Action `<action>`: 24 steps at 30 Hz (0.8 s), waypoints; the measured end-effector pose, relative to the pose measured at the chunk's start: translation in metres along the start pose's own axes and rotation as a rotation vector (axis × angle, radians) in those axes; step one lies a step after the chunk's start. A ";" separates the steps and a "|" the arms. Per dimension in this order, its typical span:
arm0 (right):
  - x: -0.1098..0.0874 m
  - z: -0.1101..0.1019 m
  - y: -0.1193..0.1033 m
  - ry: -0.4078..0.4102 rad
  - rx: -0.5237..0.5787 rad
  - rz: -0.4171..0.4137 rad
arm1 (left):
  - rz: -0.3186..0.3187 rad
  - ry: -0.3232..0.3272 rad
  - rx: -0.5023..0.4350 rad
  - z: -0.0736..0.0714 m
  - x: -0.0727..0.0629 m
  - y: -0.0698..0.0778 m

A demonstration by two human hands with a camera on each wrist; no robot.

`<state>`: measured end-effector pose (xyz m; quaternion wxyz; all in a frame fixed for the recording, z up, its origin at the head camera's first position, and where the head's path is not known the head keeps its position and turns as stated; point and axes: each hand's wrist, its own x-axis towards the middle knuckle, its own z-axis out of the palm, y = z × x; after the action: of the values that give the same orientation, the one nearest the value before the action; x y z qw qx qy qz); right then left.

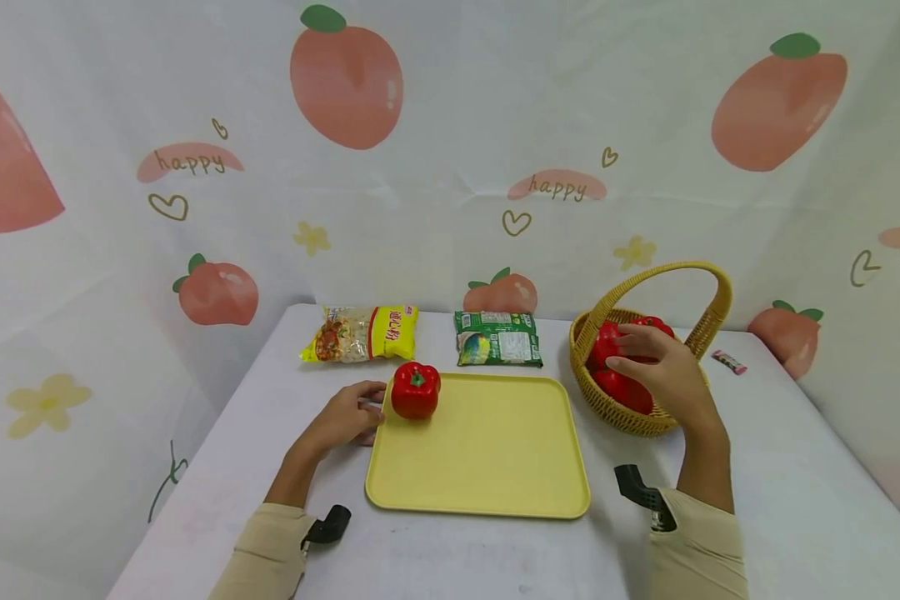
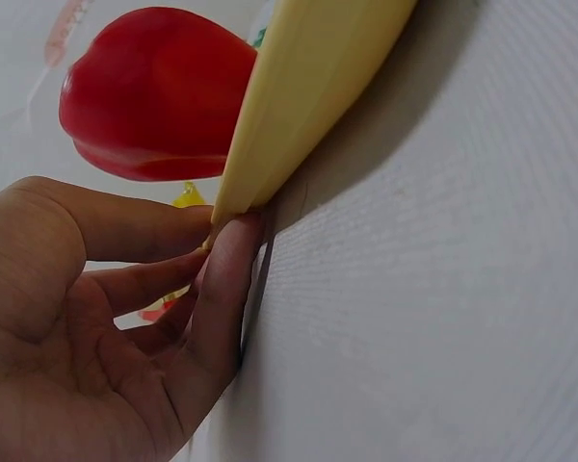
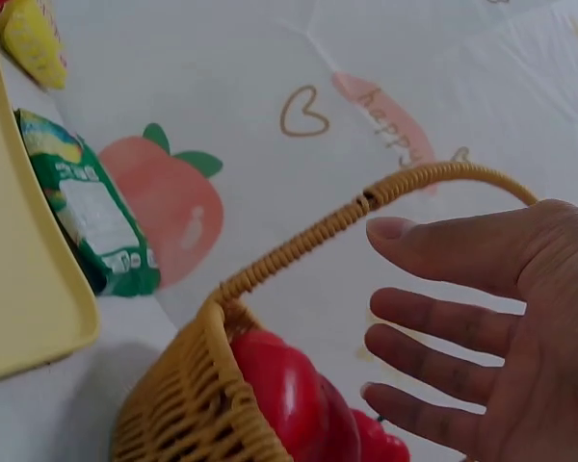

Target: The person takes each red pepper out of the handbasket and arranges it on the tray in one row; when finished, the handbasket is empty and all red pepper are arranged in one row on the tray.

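Note:
My left hand [image 1: 348, 414] is at the left edge of a yellow tray [image 1: 487, 450], with its fingertips gripping the rim in the left wrist view. A red bell pepper [image 1: 416, 392] with a green stem sits in the tray's upper left corner, just beside that hand. My right hand [image 1: 667, 371] hovers over a wicker basket [image 1: 622, 415], its fingers spread and nothing between them. Inside the basket lie several red peppers [image 3: 284, 390], partly hidden by the hand in the head view. The basket's arched handle [image 3: 308, 236] rises beyond the fingertips.
Behind the tray lie a yellow food packet [image 1: 360, 334] and a green packet [image 1: 498, 339]. A small wrapped candy [image 1: 729, 362] is to the right of the basket. A printed cloth [image 1: 435, 225] hangs behind the white table [image 1: 465, 554].

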<state>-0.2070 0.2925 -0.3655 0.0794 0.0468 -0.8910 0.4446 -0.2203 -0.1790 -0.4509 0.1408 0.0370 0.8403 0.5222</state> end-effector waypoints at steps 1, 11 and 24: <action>0.000 -0.001 0.002 0.000 0.002 0.013 | 0.001 -0.003 0.005 0.000 0.000 0.000; 0.004 -0.003 0.027 -0.093 -0.037 0.143 | -0.011 -0.003 -0.014 -0.001 0.000 -0.002; 0.006 0.002 0.040 -0.186 -0.049 0.199 | -0.008 0.000 -0.027 0.001 0.000 -0.001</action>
<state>-0.2194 0.3152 -0.3967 -0.0469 -0.0028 -0.9052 0.4224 -0.2197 -0.1788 -0.4521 0.1432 0.0319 0.8332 0.5332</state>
